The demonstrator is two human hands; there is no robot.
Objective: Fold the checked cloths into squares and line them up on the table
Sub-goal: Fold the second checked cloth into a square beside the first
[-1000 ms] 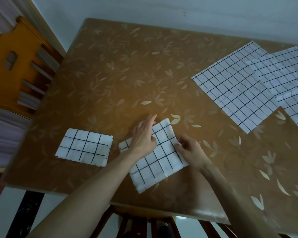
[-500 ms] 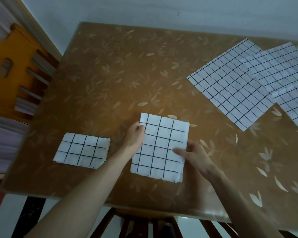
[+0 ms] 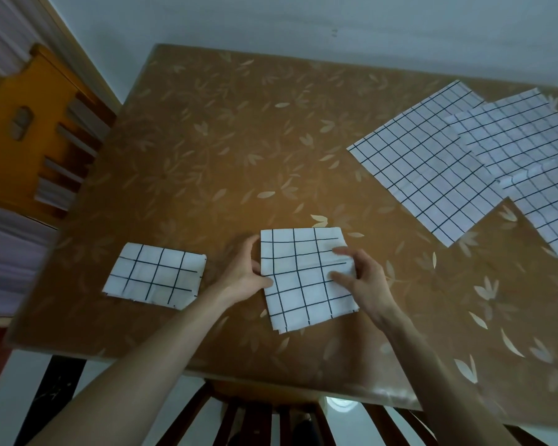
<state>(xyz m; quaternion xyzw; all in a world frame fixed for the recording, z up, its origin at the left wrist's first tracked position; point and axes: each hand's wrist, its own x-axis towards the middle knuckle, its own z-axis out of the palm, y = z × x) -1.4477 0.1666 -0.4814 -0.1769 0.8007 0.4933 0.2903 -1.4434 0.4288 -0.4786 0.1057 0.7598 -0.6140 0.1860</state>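
- While the left hand (image 3: 244, 274) pinches the left edge of the folded cloth (image 3: 305, 278), thumb on top and fingers curled beneath, the right hand (image 3: 360, 278) grips the right edge with its fingers bent over the top layer; both hold the same piece
- That cloth lies near the front middle of the table (image 3: 226, 156), slightly askew, its near corner swung toward the table's front edge; the layers at the right edge look a little bunched under the fingers
- To do this step well, I judge the edges should be squared before letting go: draw the layers flush, flatten the bunched side, then turn the piece so its sides run parallel with its neighbour
- The finished square (image 3: 155, 275) sits just to the left, apart from the held one; matching its front edge and keeping a small even gap would make the row read straight
- Further right and back, three unfolded cloths (image 3: 464, 169) overlap one another, not yet folded
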